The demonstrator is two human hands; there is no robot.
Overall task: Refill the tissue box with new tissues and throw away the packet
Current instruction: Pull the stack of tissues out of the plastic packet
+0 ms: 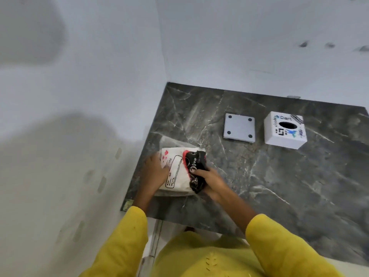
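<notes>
A dark marble counter (279, 186) fits into a wall corner; walls block its left and far edges. Near the left edge, both hands hold a tissue packet (180, 170). Toward the far right, a flat white plate (239, 128) and a white tissue box (284, 129) sit just apart. The counter's middle, right side and near edge lie open.

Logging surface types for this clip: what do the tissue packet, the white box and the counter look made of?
Tissue packet: thin printed plastic film, by its wrinkles and sheen under the left hand and right hand. Tissue box: rigid, matte white with stickers, probably plastic or painted wood; the flat panel beside it looks alike. Counter: polished dark grey veined stone, likely marble.
</notes>
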